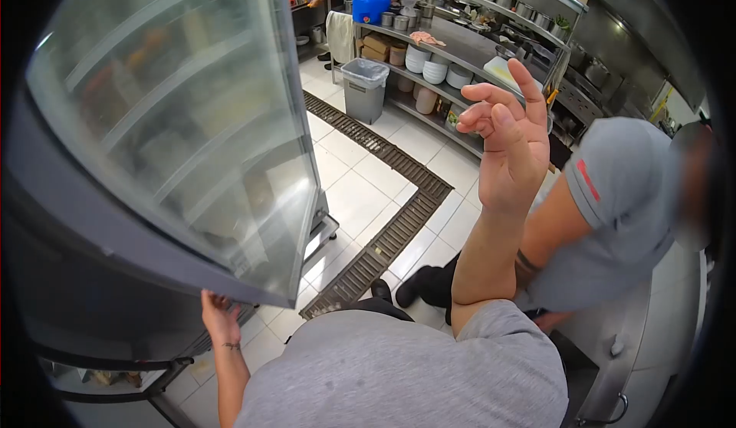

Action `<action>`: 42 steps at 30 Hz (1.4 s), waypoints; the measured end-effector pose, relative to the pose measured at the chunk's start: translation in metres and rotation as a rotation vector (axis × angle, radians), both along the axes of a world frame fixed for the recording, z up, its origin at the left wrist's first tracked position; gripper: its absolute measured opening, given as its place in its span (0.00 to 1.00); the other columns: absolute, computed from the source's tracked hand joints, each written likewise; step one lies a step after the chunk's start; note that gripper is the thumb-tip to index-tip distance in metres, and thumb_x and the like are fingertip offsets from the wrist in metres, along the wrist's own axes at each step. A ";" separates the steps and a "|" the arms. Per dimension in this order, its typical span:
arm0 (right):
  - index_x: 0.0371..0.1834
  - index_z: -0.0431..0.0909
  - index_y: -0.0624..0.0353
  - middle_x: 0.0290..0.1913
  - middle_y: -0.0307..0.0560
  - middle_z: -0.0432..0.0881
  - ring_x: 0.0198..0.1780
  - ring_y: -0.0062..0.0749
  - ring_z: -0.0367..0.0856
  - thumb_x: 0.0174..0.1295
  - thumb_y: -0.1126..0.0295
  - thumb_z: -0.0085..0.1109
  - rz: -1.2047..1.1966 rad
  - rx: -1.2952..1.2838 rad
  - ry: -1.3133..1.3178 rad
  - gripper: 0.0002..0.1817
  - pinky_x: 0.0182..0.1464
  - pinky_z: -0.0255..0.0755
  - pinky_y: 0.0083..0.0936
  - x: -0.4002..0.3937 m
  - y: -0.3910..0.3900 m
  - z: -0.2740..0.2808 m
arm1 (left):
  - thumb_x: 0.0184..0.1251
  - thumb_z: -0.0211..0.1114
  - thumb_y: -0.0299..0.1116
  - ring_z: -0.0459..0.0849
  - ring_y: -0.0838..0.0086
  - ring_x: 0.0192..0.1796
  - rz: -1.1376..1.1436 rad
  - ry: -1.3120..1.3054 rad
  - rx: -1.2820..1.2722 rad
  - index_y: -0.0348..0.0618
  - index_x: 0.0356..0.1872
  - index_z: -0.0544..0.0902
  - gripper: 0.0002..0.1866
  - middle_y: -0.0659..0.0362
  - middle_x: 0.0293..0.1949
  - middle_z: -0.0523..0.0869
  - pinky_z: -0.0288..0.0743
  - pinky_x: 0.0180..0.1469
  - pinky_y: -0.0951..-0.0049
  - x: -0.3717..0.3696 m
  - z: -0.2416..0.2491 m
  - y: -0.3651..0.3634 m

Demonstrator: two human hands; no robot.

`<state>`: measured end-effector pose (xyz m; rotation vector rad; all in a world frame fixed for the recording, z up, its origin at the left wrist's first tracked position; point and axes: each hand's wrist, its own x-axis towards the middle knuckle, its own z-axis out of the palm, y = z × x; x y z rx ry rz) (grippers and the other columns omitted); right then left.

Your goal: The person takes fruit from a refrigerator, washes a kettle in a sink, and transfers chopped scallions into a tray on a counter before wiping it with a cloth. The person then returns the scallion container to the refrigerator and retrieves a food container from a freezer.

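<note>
At the lower left, my left hand (220, 317) grips the lower edge of a large glass refrigerator door (180, 255), its fingers partly hidden behind the grey frame. Through the hazy glass (199, 98), shelves and blurred contents show. My right hand (512, 148) is raised in the air at the right of centre, over the floor and in front of the steel shelving. Its fingers are apart and loosely bent, with nothing in them.
A co-worker in a grey shirt (613, 175) bends close on my right beside a steel counter (613, 351). A drain grate (383, 244) crosses the tiled floor (349, 186). Beyond stand a lined grey bin (363, 95) and steel shelving (475, 41) with stacked bowls (435, 69) and a blue container (371, 6).
</note>
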<state>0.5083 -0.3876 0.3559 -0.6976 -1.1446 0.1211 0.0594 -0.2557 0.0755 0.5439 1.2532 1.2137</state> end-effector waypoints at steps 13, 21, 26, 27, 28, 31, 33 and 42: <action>0.57 0.67 0.66 0.38 0.48 0.81 0.30 0.22 0.78 0.61 0.74 0.57 0.201 -0.420 0.463 0.21 0.34 0.73 0.18 0.231 0.217 -0.089 | 0.67 0.53 0.49 0.61 0.69 0.24 0.247 0.269 -0.605 0.50 0.60 0.69 0.24 0.57 0.28 0.66 0.67 0.50 0.43 0.078 -0.212 0.115; 0.54 0.75 0.58 0.46 0.57 0.81 0.45 0.51 0.81 0.58 0.64 0.58 -0.195 -1.091 -0.846 0.20 0.48 0.74 0.39 0.385 0.366 -0.388 | 0.70 0.53 0.46 0.78 0.56 0.57 -0.769 0.133 -0.581 0.45 0.69 0.62 0.30 0.47 0.60 0.76 0.72 0.57 0.53 0.353 -0.188 0.248; 0.54 0.78 0.57 0.55 0.58 0.79 0.55 0.51 0.78 0.55 0.65 0.59 0.131 -2.193 -0.848 0.22 0.56 0.72 0.45 0.505 0.225 -0.610 | 0.68 0.57 0.45 0.81 0.63 0.50 -0.829 0.187 -0.483 0.44 0.55 0.75 0.20 0.53 0.50 0.81 0.75 0.51 0.57 0.551 -0.186 0.415; 0.53 0.78 0.57 0.54 0.58 0.79 0.55 0.51 0.78 0.55 0.64 0.59 0.080 -2.254 -0.631 0.21 0.56 0.72 0.45 0.514 0.207 -0.599 | 0.67 0.59 0.44 0.80 0.63 0.49 -0.847 0.181 -0.488 0.44 0.52 0.76 0.19 0.52 0.48 0.82 0.75 0.49 0.57 0.588 -0.193 0.445; 0.52 0.78 0.57 0.53 0.58 0.79 0.54 0.51 0.78 0.55 0.64 0.58 0.033 -2.276 -0.465 0.20 0.55 0.72 0.45 0.520 0.200 -0.585 | 0.68 0.57 0.46 0.83 0.66 0.42 -0.906 0.203 -0.484 0.46 0.50 0.79 0.18 0.58 0.42 0.84 0.77 0.46 0.60 0.624 -0.199 0.472; 0.50 0.79 0.57 0.51 0.57 0.80 0.53 0.50 0.79 0.56 0.62 0.58 -0.048 -2.267 -0.197 0.19 0.54 0.72 0.45 0.538 0.207 -0.557 | 0.66 0.59 0.42 0.81 0.70 0.43 -1.004 0.255 -0.342 0.45 0.51 0.77 0.17 0.58 0.43 0.82 0.75 0.46 0.65 0.726 -0.155 0.529; 0.48 0.80 0.57 0.50 0.57 0.81 0.52 0.50 0.79 0.56 0.61 0.57 -0.041 -2.278 -0.147 0.19 0.53 0.72 0.45 0.556 0.222 -0.558 | 0.66 0.59 0.42 0.81 0.71 0.45 -1.213 0.212 -0.185 0.45 0.56 0.76 0.20 0.59 0.46 0.81 0.75 0.47 0.66 0.766 -0.114 0.569; 0.41 0.83 0.58 0.44 0.56 0.83 0.47 0.49 0.81 0.57 0.56 0.56 -0.014 -2.158 -0.873 0.18 0.50 0.73 0.44 0.783 0.400 -0.718 | 0.64 0.56 0.42 0.84 0.52 0.43 -1.261 1.298 0.057 0.44 0.41 0.86 0.16 0.47 0.41 0.86 0.76 0.48 0.54 0.697 -0.244 0.712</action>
